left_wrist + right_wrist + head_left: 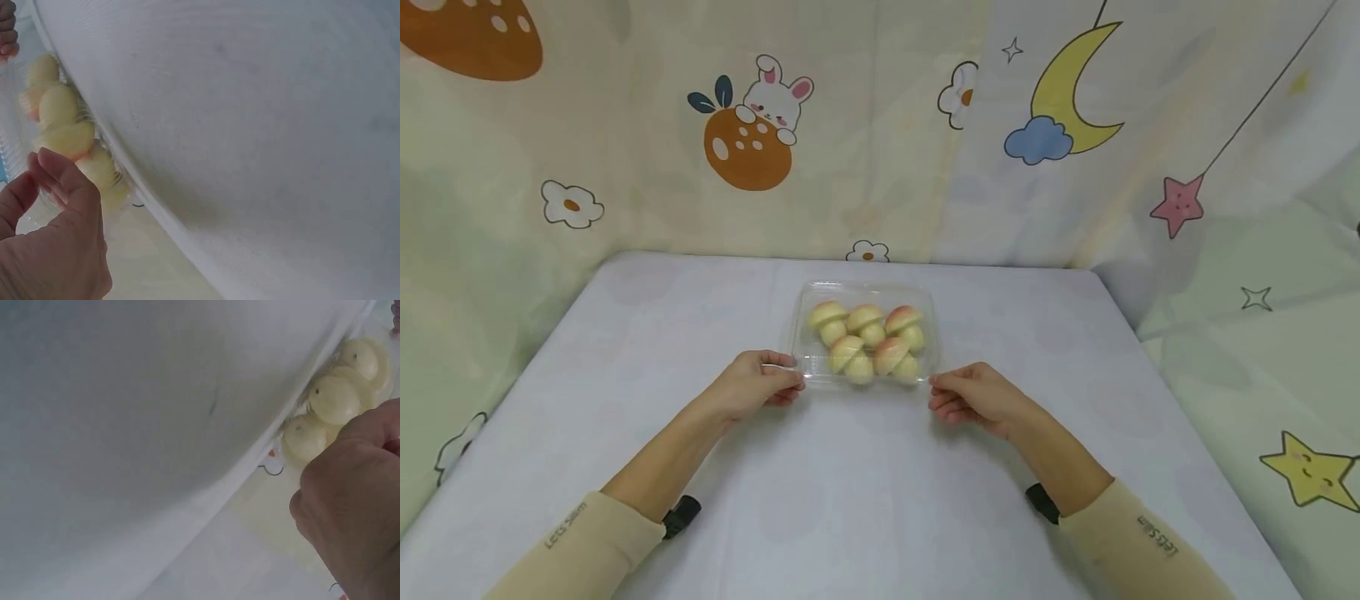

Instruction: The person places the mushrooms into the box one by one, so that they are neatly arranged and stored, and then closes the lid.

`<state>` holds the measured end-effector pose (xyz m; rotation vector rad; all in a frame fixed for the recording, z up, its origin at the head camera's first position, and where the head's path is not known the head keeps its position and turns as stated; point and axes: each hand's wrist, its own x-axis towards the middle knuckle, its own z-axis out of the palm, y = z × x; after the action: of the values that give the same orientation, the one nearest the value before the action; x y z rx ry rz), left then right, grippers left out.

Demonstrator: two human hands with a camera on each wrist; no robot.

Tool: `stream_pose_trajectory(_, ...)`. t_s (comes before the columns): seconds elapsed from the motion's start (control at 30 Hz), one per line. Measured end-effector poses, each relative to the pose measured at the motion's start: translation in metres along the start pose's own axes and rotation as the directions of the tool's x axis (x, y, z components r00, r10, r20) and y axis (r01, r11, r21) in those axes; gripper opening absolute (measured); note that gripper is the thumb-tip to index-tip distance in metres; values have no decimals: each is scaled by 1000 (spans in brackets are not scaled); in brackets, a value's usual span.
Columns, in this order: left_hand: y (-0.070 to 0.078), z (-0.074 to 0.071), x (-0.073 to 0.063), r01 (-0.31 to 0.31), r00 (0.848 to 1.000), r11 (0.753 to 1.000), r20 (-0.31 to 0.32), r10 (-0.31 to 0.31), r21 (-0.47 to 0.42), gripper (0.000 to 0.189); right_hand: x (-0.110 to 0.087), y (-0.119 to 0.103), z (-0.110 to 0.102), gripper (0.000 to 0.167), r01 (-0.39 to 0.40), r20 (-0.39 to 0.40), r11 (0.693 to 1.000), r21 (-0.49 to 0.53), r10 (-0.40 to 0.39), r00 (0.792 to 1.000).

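Note:
A clear plastic box [808, 365] sits at the far middle of the table. Inside it are several pale yellow, mushroom-shaped buns [850, 354] with pinkish-red tinted caps, standing in two rows. My left hand [751, 387] pinches the box's near left corner between thumb and fingers. At the near right corner, my right hand [981, 398] grips the rim the same way. In the left wrist view, the left thumb and fingertips meet at the box's edge beside the buns [59, 107]. The right wrist view has the right hand's fingertips partly hidden behind its knuckles, close by the buns [334, 400].
White cloth covers the table [865, 492], whose far edge lies just behind the box. Printed curtains [865, 167] with a rabbit, moon and stars hang behind and at both sides. A dark strap device [681, 517] is on the left wrist, another [1042, 502] on the right.

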<state>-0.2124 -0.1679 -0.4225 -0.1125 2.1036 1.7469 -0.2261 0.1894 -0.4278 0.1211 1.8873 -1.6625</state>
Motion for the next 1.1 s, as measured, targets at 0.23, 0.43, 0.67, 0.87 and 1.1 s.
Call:
stream_pose_trajectory(0.23,4,2,2,20,1000,999,-15,-20,-47,46,2,-4,-5,20,15,16,999,34,-15,1000)
stream_pose_trajectory(0.43,2,-5,4,3,999,998,35,-1,-59,38,3,-3,-14,26,-6,85,1000,13,5,996)
stream_pose_trajectory(0.67,-4,-13,3,-27,994,1000,109,26,3,46,-6,-4,-23,45,8,104,986,-164,9,995)
stream_pose_trajectory(0.87,-6,-22,-5,-60,992,992,115,47,113,52,-19,-4,-33,56,94,58,937,-336,-79,995)
stream_pose_trajectory(1.1,2,-27,5,-184,983,916,58,174,356,56,-20,-2,-39,64,274,95,682,-678,-288,953)
